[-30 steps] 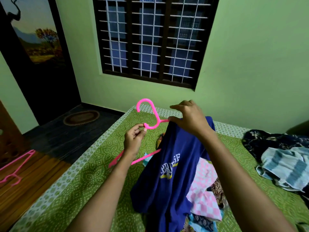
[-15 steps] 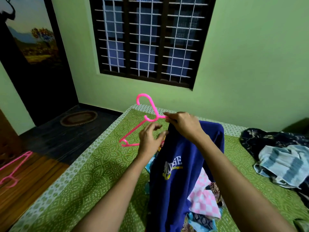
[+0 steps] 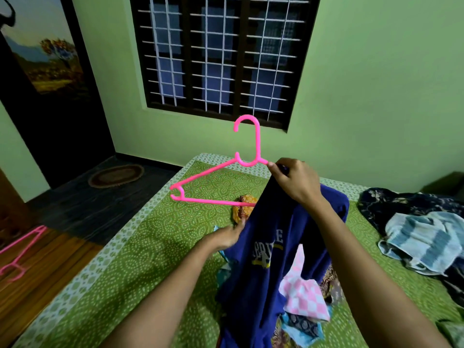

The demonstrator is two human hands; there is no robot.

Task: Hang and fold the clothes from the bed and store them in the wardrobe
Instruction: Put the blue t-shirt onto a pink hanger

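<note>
Nearest, the blue shirt [image 3: 266,259] hung above the clothes heap [image 3: 303,295] at 5 o'clock on the bed [image 3: 150,247]; the left hand [image 3: 226,237], which had pinched the hanger's neck a second before, had dropped to the shirt's 9 o'clock edge, fingers half hidden, so its grip could not be told; farther, the right hand [image 3: 298,182] pinched collar and hanger [image 3: 257,141] together; the hanger had swung upright, its bare arm pointing to 9 o'clock; that shoulder probably needed dressing next.
</note>
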